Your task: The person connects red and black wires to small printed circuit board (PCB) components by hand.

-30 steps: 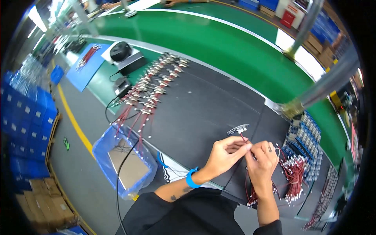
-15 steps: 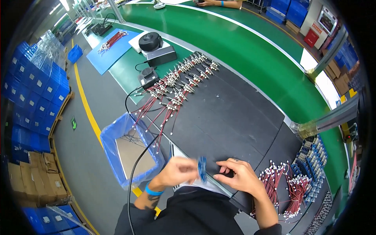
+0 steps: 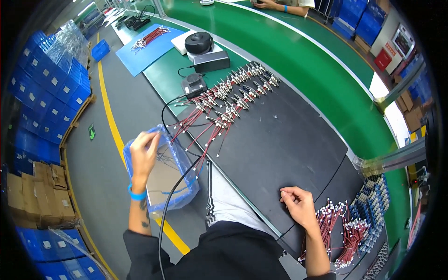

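Blue bin below the left hand, black mat below the right hand

The left hand (image 3: 143, 156) is raised over the bin (image 3: 177, 203), which is lined with blue plastic. Its fingers are bent, with thumb and forefinger near each other; whether they pinch anything, I cannot tell. A blue wristband (image 3: 136, 193) circles the wrist behind these fingers. Below them and to their right, inside the bin, are a tan sheet (image 3: 163, 178) and thin dark wires.

The right hand (image 3: 302, 207) is well apart from the left, over the black mat (image 3: 280, 156). Its fingers curl loosely, thumb close to forefinger; I cannot tell if they touch the mat.

Between the two hands' fingers, but farther from the body, rows of red-wired parts (image 3: 229, 111) lie on the mat, some wire ends hanging toward the bin. To the right of the right fingers, and nearer the body, are bundles of red wires with white ends (image 3: 351, 237), with blue parts (image 3: 373, 198) just beside them.
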### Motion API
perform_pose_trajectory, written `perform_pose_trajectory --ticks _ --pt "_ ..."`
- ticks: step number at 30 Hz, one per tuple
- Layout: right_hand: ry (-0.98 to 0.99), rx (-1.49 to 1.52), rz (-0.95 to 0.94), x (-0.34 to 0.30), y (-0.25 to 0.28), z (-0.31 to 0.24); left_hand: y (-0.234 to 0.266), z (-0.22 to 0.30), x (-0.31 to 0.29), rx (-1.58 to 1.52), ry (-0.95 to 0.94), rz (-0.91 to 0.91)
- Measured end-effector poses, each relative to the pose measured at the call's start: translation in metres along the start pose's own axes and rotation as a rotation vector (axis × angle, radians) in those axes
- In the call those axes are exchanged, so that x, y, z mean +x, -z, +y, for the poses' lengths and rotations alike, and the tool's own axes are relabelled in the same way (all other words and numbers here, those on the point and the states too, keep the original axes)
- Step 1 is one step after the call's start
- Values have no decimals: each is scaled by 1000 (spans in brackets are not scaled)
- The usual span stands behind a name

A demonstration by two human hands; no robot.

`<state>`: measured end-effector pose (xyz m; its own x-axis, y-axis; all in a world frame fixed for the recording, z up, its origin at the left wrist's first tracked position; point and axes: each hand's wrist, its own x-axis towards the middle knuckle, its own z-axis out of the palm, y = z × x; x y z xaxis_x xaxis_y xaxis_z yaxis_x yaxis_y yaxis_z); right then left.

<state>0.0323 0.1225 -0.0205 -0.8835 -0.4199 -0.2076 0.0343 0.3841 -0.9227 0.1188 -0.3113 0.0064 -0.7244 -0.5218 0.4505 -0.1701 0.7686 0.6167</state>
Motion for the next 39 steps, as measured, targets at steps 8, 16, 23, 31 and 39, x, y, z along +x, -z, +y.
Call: perform_pose_trajectory --ticks 8,16,23,31,39 --pt "1 37 34 -1 -3 5 -72 5 54 238 -250 -53" --pt "35 67 65 1 -1 7 -88 4 56 275 -174 -165" --pt "37 70 87 -1 -4 5 -98 5 62 164 -29 -168" --pt "31 67 88 -2 -5 5 -105 7 70 217 -39 -179" --pt "37 90 98 -1 -4 3 -101 2 70 225 -133 -148"
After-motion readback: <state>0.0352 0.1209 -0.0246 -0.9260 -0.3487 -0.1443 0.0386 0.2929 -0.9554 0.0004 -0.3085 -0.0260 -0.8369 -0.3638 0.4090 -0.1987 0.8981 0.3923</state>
